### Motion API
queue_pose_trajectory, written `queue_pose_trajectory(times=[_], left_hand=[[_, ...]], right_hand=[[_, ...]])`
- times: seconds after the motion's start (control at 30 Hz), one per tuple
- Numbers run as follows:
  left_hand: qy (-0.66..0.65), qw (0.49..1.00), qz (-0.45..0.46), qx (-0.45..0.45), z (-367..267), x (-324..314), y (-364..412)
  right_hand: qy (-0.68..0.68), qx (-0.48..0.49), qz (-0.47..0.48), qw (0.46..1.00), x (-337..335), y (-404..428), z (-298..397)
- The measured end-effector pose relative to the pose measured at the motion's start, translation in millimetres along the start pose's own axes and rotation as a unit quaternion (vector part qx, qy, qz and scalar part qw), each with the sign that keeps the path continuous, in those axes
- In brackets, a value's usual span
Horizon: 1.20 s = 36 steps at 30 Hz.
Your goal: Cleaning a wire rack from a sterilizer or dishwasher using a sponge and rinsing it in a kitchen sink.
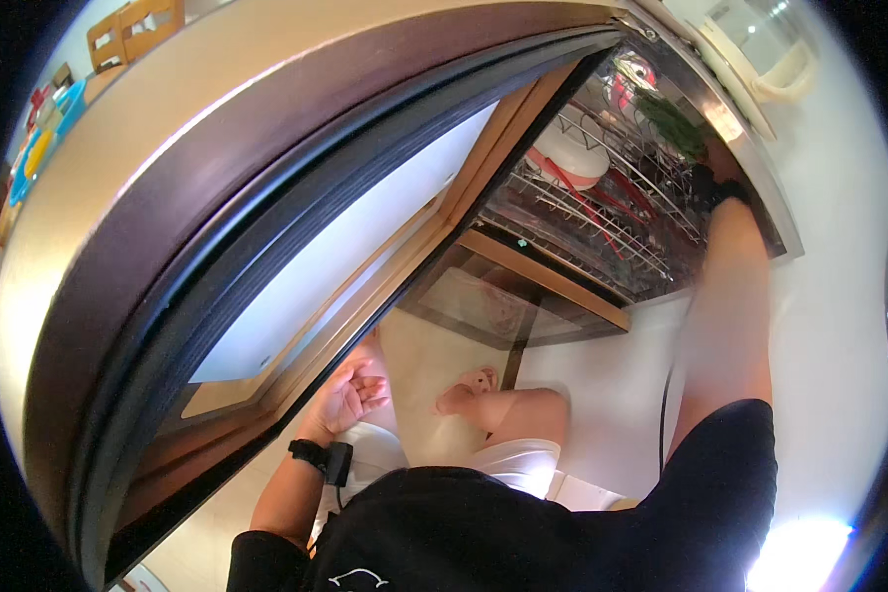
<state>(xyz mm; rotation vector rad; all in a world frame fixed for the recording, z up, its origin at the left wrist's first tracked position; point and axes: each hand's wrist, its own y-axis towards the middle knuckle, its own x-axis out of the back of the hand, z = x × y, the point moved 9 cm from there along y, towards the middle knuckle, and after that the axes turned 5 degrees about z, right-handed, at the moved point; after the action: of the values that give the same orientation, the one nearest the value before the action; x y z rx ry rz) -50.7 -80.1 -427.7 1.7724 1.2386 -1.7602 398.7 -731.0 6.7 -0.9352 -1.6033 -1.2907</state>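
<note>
My left hand (353,396) rests near my left thigh beside the open cabinet door (355,259). Its palm faces up, the fingers are loosely curled and apart, and it holds nothing. My right arm reaches into a dim metal-lined cabinet (640,296) with wire dish racks (592,214). Inside, my right hand (723,160) is partly in shadow, just beyond a dark wrist strap. A dark green item (670,124) lies against or in its fingers; the grip is unclear. To the left of it, a white bowl with a red rim (573,157) sits in the rack among red utensils (573,189).
Below the racks, a glass-fronted lower door or drawer (503,296) juts out near my knees. A cream mug or jug (784,74) stands on the white countertop (836,311) at right. Far left are a blue tray (66,111) and a wooden chair (137,29).
</note>
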Motion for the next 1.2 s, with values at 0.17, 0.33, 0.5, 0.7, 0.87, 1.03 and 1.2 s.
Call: queue_pose_trajectory(times=[0.17, 0.33, 0.5, 0.7, 0.87, 1.03, 1.2], left_hand=[[0.019, 1.0, -0.021, -0.011, -5.8, -2.8, -12.5], [0.016, 1.0, -0.003, 0.003, -2.1, 0.3, -7.8], [0.024, 1.0, 0.001, -0.007, -5.0, 0.3, -7.1], [-0.001, 1.0, 0.021, -0.003, -0.6, 2.3, -3.5], [-0.007, 0.999, 0.016, -0.027, -4.1, 10.4, -17.4], [-0.015, 0.999, 0.029, -0.016, -0.3, 0.2, -3.0], [0.01, 1.0, -0.003, -0.023, -3.4, -0.6, -13.3]], right_hand=[[-0.073, -0.075, 0.061, 0.993, -34.8, -6.3, 10.9], [-0.113, -0.085, 0.067, 0.988, -27.2, 1.2, 86.9], [-0.1, -0.053, 0.07, 0.991, -7.3, 6.5, 133.3], [-0.007, 0.042, 0.065, 0.997, 1.7, 33.9, 221.2], [0.057, 0.057, 0.143, 0.986, -17.0, 51.1, 309.8], [0.078, 0.15, 0.233, 0.958, -44.8, 65.2, 315.2], [0.039, 0.067, 0.256, 0.964, -8.6, 19.7, 342.8]])
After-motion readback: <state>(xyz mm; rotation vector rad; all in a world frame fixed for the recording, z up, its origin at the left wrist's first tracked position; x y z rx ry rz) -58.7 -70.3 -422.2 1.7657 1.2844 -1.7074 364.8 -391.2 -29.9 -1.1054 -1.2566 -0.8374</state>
